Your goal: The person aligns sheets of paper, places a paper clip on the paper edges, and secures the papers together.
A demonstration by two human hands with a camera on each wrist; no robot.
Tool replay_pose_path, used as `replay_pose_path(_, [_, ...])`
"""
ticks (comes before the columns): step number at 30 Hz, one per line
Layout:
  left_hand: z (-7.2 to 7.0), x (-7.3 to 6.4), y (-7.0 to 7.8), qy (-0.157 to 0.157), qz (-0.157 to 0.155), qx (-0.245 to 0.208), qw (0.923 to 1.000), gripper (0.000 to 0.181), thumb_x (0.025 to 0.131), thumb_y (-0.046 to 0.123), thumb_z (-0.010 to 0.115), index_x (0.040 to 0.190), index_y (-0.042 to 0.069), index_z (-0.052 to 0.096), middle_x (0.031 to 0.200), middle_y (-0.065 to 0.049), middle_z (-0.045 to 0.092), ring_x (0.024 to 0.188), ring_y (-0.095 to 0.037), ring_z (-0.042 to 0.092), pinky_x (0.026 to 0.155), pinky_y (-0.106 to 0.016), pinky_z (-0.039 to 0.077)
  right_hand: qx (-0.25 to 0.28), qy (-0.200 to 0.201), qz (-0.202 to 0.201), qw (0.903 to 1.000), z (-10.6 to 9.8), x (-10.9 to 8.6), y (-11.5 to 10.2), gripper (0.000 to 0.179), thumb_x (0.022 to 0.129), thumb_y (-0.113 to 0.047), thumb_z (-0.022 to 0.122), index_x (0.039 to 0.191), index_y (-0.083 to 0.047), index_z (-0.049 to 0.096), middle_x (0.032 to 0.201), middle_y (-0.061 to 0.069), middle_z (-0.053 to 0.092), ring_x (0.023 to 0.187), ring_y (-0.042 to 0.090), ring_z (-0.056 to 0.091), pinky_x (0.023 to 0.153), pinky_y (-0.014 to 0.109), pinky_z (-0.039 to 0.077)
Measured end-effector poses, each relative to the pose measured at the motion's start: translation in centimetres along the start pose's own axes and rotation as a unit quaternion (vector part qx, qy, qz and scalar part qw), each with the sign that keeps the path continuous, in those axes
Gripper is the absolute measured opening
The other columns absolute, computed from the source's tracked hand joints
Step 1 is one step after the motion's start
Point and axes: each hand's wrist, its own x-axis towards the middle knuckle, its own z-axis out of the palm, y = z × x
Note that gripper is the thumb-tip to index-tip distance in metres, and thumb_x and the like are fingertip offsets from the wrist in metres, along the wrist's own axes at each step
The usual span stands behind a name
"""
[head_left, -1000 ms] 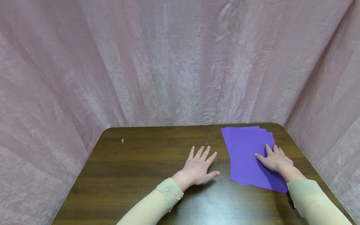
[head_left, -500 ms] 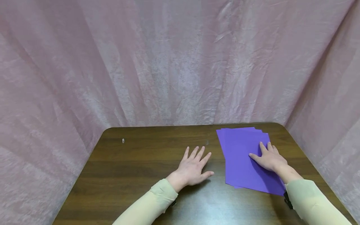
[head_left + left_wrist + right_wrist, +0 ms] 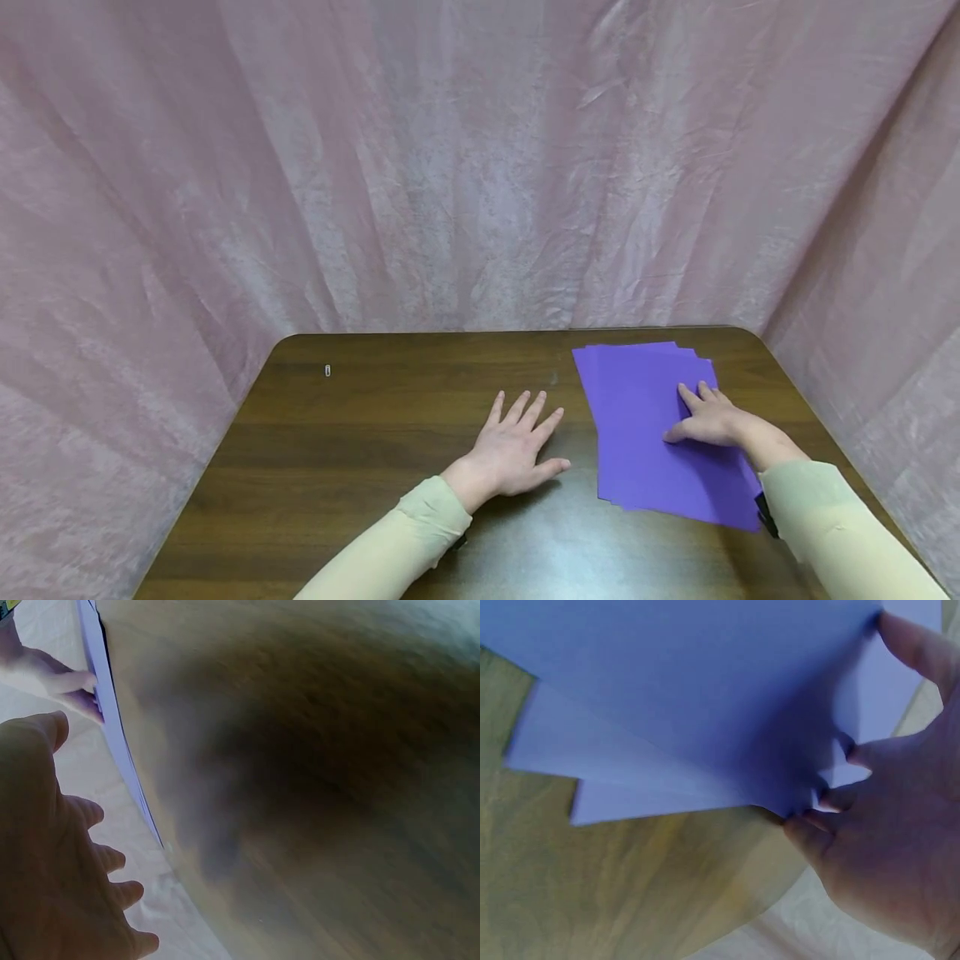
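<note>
Several sheets of purple paper [image 3: 633, 442] lie in a fanned, uneven stack at the right of the brown table [image 3: 360, 417]. My right hand [image 3: 708, 419] touches the upper sheet near its right edge with its fingertips, palm raised off the paper. The right wrist view shows the thumb and fingers [image 3: 840, 799] spread on the sheet, and lower corners stick out from under it. Left of the stack my left hand [image 3: 510, 454] is held palm down over the table with its fingers spread, holding nothing. Its shadow falls on the wood in the left wrist view.
A small paper clip [image 3: 327, 371] lies near the far left corner of the table. Pink curtains [image 3: 465, 167] hang close behind the table and along both sides.
The purple sheets have slid a little left and toward me under my right hand. My right fingers have drawn back slightly and are more bent. My left hand moved slightly left, then stayed.
</note>
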Motion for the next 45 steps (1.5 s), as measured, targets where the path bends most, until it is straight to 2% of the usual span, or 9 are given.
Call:
replay_pose_path(6, [0.6, -0.6, -1.0, 0.004, -0.003, -0.016, 0.9999, 0.078, 0.101, 0.073, 0.03, 0.164, 0.027, 0.025, 0.17, -0.008, 0.018, 0.155, -0.031, 0.016, 0.122, -0.061, 0.007, -0.024, -0.02, -0.021, 0.9993, 0.0, -0.5, -0.8, 0.121, 0.07, -0.042, 0.083, 0.154, 0.015, 0.018, 0.15, 0.054, 0.002, 0.138, 0.071, 0.001, 0.108, 0.08, 0.012])
replay_pose_path(11, [1.2, -1.3, -2.0, 0.006, -0.007, -0.034, 0.9994, 0.077, 0.101, 0.07, 0.036, 0.164, 0.026, 0.026, 0.17, -0.009, 0.018, 0.155, -0.033, 0.016, 0.121, -0.062, 0.004, -0.02, -0.007, -0.04, 0.999, 1.4, 0.1, -0.1, 0.126, 0.071, -0.058, 0.083, 0.157, 0.01, 0.021, 0.153, 0.05, 0.004, 0.14, 0.069, 0.001, 0.106, 0.082, 0.011])
replay_pose_path(14, [1.3, -2.1, -2.7, 0.004, -0.012, -0.04, 0.9991, 0.077, 0.101, 0.069, 0.038, 0.164, 0.026, 0.027, 0.169, -0.009, 0.019, 0.155, -0.033, 0.016, 0.121, -0.062, 0.005, -0.026, 0.012, -0.053, 0.9982, 2.1, -0.5, -1.1, 0.124, 0.074, -0.064, 0.08, 0.157, 0.008, 0.024, 0.154, 0.049, 0.006, 0.141, 0.068, 0.003, 0.106, 0.081, 0.014])
replay_pose_path(18, [1.3, -3.2, -3.7, -0.002, -0.017, -0.037, 0.9992, 0.078, 0.101, 0.07, 0.036, 0.164, 0.025, 0.027, 0.169, -0.009, 0.019, 0.155, -0.033, 0.017, 0.121, -0.062, 0.007, -0.048, 0.031, -0.063, 0.9964, 2.7, -1.6, -3.7, 0.115, 0.081, -0.064, 0.076, 0.158, 0.006, 0.026, 0.155, 0.048, 0.01, 0.142, 0.066, 0.007, 0.106, 0.079, 0.021])
replay_pose_path(23, [1.6, -4.6, -5.0, 0.007, -0.014, -0.044, 0.9989, 0.078, 0.101, 0.07, 0.037, 0.163, 0.023, 0.03, 0.169, -0.011, 0.021, 0.154, -0.035, 0.018, 0.121, -0.063, 0.008, -0.078, 0.05, -0.081, 0.9925, 4.1, -1.5, -6.3, 0.114, 0.081, -0.071, 0.071, 0.158, 0.001, 0.03, 0.157, 0.044, 0.016, 0.144, 0.062, 0.013, 0.107, 0.075, 0.027])
replay_pose_path(29, [2.2, -6.7, -6.8, 0.019, -0.011, -0.076, 0.9968, 0.077, 0.102, 0.066, 0.043, 0.161, 0.018, 0.034, 0.167, -0.015, 0.024, 0.152, -0.039, 0.021, 0.119, -0.066, 0.009, -0.094, 0.049, -0.093, 0.99, 5.8, -0.6, -10.5, 0.112, 0.08, -0.074, 0.069, 0.16, -0.004, 0.031, 0.16, 0.038, 0.018, 0.148, 0.055, 0.016, 0.11, 0.069, 0.03])
replay_pose_path(36, [2.8, -9.2, -8.7, 0.038, -0.017, -0.085, 0.9955, 0.076, 0.101, 0.063, 0.049, 0.16, 0.015, 0.037, 0.166, -0.018, 0.026, 0.151, -0.041, 0.023, 0.119, -0.065, 0.013, -0.11, 0.036, -0.098, 0.9884, 7.8, 1.0, -15.6, 0.111, 0.08, -0.076, 0.067, 0.162, -0.012, 0.029, 0.165, 0.03, 0.015, 0.152, 0.048, 0.013, 0.114, 0.063, 0.03])
replay_pose_path(41, [2.9, -9.9, -9.3, 0.039, -0.011, -0.079, 0.9961, 0.076, 0.101, 0.061, 0.051, 0.159, 0.014, 0.038, 0.166, -0.018, 0.025, 0.152, -0.04, 0.023, 0.119, -0.064, 0.015, -0.117, 0.038, -0.097, 0.9876, 8.9, 1.8, -18.1, 0.11, 0.08, -0.077, 0.066, 0.163, -0.015, 0.029, 0.166, 0.027, 0.015, 0.153, 0.045, 0.013, 0.115, 0.061, 0.03])
replay_pose_path(45, [2.8, -10.3, -9.4, 0.026, -0.015, -0.074, 0.9968, 0.077, 0.1, 0.062, 0.051, 0.159, 0.015, 0.038, 0.166, -0.017, 0.026, 0.152, -0.039, 0.022, 0.119, -0.063, 0.014, -0.119, 0.039, -0.106, 0.9864, 9.5, 2.1, -19.1, 0.108, 0.081, -0.077, 0.065, 0.163, -0.016, 0.029, 0.166, 0.026, 0.015, 0.153, 0.044, 0.012, 0.116, 0.06, 0.03])
